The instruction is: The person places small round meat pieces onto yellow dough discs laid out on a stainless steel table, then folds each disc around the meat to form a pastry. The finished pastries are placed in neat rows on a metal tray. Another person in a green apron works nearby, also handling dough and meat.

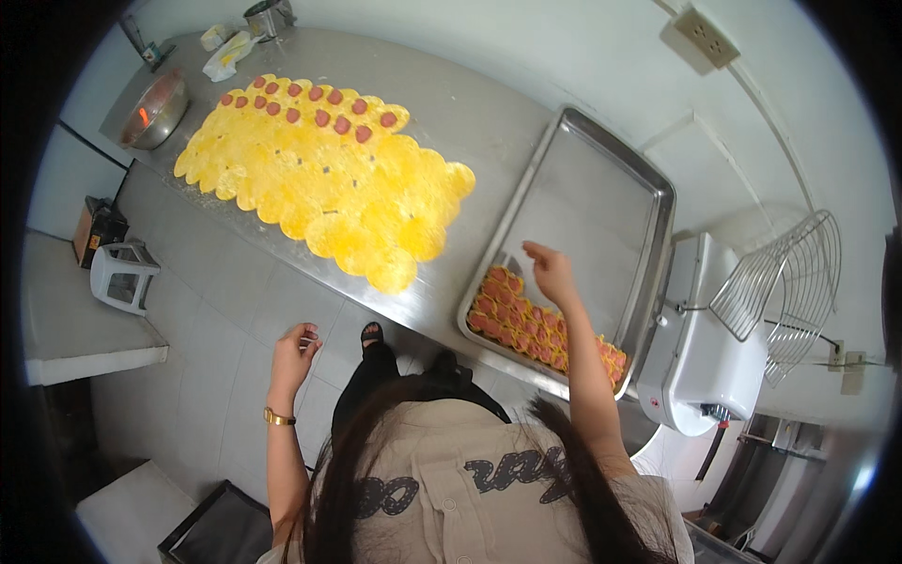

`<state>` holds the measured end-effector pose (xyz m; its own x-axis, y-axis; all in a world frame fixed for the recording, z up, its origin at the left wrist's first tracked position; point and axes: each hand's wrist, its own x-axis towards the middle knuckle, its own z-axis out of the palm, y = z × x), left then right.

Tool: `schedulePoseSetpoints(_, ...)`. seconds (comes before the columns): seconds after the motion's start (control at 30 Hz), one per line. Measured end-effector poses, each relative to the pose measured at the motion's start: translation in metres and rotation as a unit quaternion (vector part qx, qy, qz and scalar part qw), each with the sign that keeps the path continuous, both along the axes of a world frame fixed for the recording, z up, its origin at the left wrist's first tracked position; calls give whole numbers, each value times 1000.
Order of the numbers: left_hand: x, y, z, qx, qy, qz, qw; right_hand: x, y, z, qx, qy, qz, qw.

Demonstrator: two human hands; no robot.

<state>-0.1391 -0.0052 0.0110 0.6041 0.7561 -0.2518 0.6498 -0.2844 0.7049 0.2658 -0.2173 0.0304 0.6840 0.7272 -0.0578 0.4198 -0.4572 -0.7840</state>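
Observation:
My right hand (552,275) hovers over the metal baking tray (584,202), fingers stretched toward the left and nothing visible in them. Just below it, rows of yellow-edged rolls with pinkish sausage slices (517,320) fill the tray's near end. My left hand (297,350) hangs in front of the table edge, its fingers loosely bent and apart, with nothing visible in it. To the left on the table lies a wide sheet of overlapping round yellow wrappers (329,188). Reddish sausage slices (343,123) sit in two rows along its far side.
The steel table (451,94) runs along the wall. A metal bowl (160,111) stands at its left end, with a plastic bag (230,58) and metal can (270,17) behind. Right of the tray is a white machine with a wire guard (780,291). A white stool (126,274) stands left.

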Motion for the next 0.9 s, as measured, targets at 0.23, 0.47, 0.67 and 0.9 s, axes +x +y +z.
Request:
schedulePoseSetpoints(0.23,-38,58,6,10,-19,70,997,44,165,7,76,-45,-25,996)
schedulePoseSetpoints(0.47,-98,85,7,2,2,156,988,58,334,-57,-27,-151,-74,985)
schedulePoseSetpoints(0.67,-131,106,4,-21,15,186,982,60,371,-95,7,17,-143,990)
schedulePoseSetpoints(0.9,-70,153,-3,-46,-58,121,990,61,343,-76,286,267,-241,888)
